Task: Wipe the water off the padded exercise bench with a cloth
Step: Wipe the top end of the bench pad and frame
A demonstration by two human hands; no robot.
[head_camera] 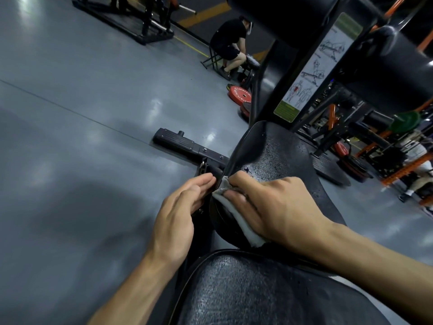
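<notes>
I see my right hand (276,207) laid flat over a white, nubby cloth (236,219), its fingers (236,195) spread and nearly straight, pressing the cloth against the left edge of the bench's seat pad (288,156). The cloth is bunched near the fingertips and trails back under the palm as a soft folded strip. The pad is black, grained vinyl with a smooth piped rim that curls upward at its far end, and beads of water (271,158) glisten across the surface just beyond my fingers. My left hand (178,216) hangs just beside the pad's edge, fingers straight and close together, holding nothing; the fingertips sit near the black metal frame (206,166) under the pad, though I cannot tell if they touch it. A second pad (257,289) of the same pebbled black vinyl, also speckled with droplets, fills the near foreground below both wrists. A ribbed black foot bar (175,140) with bolts extends from the frame across the glossy grey floor (82,113). Beyond stand a black upright with an exercise diagram sticker (314,66), a red weight plate (239,95) lying flat, a green plate (405,121) on an orange rack, and a person in black (229,41) seated on a low stool.
</notes>
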